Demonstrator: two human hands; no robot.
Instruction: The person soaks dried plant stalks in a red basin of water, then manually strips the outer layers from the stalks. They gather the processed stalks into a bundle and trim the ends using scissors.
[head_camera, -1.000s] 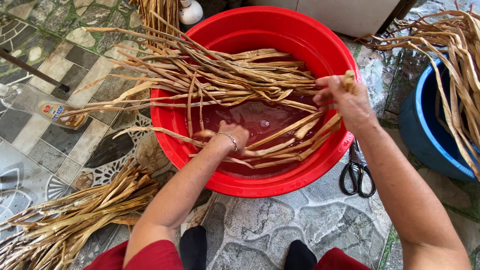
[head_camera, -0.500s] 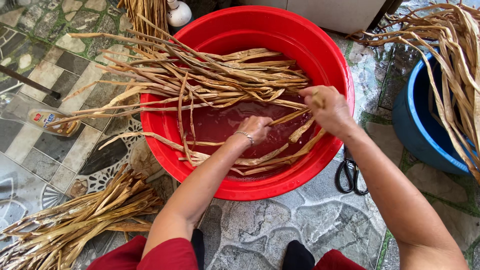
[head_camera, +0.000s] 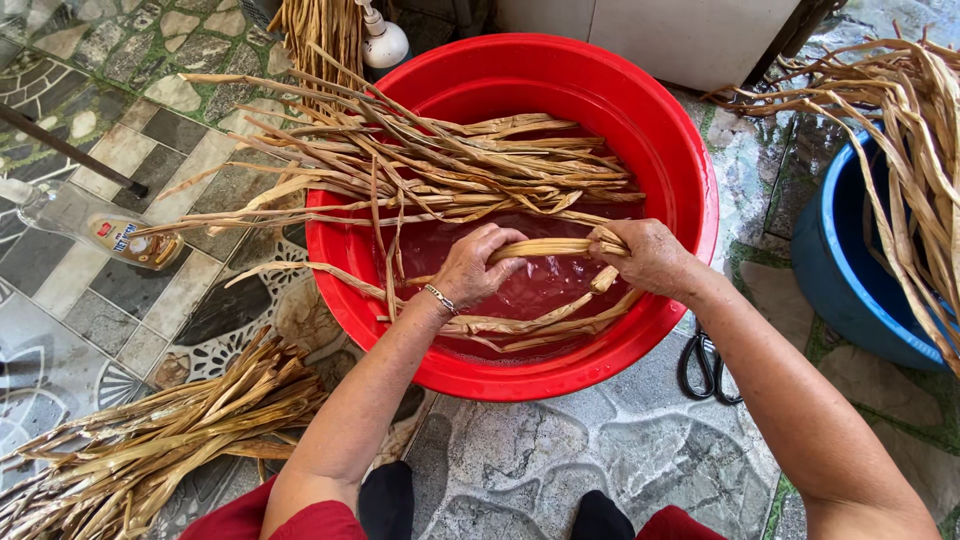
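Both hands are working over the red plastic basin (head_camera: 690, 190), gripping one folded strip of dried leaf (head_camera: 555, 247) between them just above the reddish water (head_camera: 545, 290). The left hand (head_camera: 475, 265) is curling tight around the strip's near end, fingers fully wrapped; the right hand (head_camera: 650, 258) is closing around the other end, knuckles up, with more wet strips trailing under it toward the basin's near wall.

Judging from how things are lying, the soaking is only partly through: a thick layer of dry leaves (head_camera: 450, 165) is resting across the far half of the basin, overhanging its left rim, only a few strips are lying in the water, and another dry bundle (head_camera: 150, 450) is sitting on the tiled floor (head_camera: 90, 300) by the left knee. More leaves are draping over the blue tub (head_camera: 850, 290) on the right.

Room is tight: the overhanging stalks are crowding the left forearm, black scissors (head_camera: 705, 365) are lying just beside the basin under the right forearm, and a small bottle (head_camera: 135, 240) is lying on the floor well to the left. The open water between the hands is looking like the freest space
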